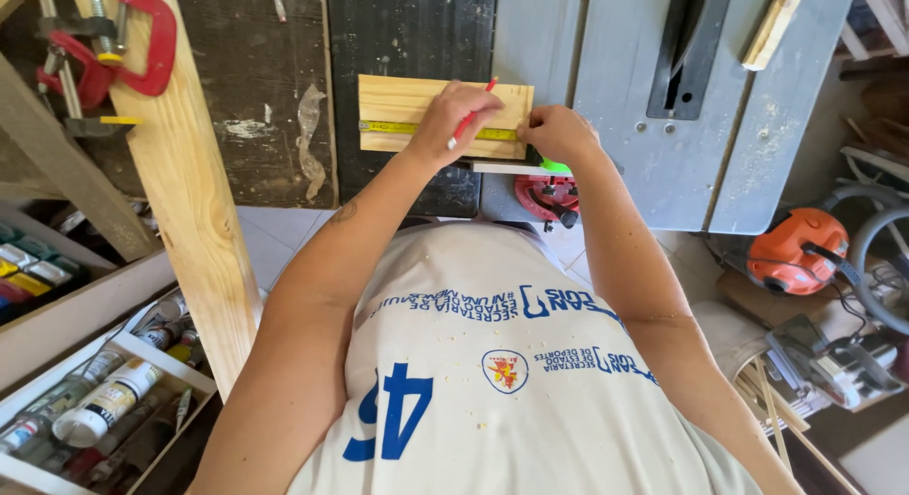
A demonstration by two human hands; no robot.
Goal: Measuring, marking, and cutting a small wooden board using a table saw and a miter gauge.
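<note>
Plank [398,102], short and pale, lies flat near the front edge of the dark worktop [256,69], its right end right at the seam with the grey table saw [663,126]. Long axis runs left-right, across the person's view.

Left hand [457,121]: fingers pinched narrow on a red pencil [473,112], tip down on the plank's right half, touching or just above the yellow tape measure [417,128]. Pencil leans up and away toward the far edge.

Right hand [557,133]: fingers curled shut at the plank's right end, apparently pinning the tape there. Can't tell exactly what they grip; the tape body is hidden by the hand. Green and red part [551,187] sits just below that hand at the worktop's front edge; can't tell what it belongs to.

Tape lies stretched along the plank's long axis, closer to its near edge, running from left end to the right hand.

Key relation: both hands are at the plank's right end, left hand over the wood, right hand just off its end. Left hand is the one on the marking spot; plank's free length extends left from the fingers.

Outward: saw blade guard [686,41] well to the right. Red clamp [133,41] on a leaning timber [189,192] at far left. Orange power tool [795,249] on the floor to the right. Tray of tubes and bottles [104,400] lower left.
</note>
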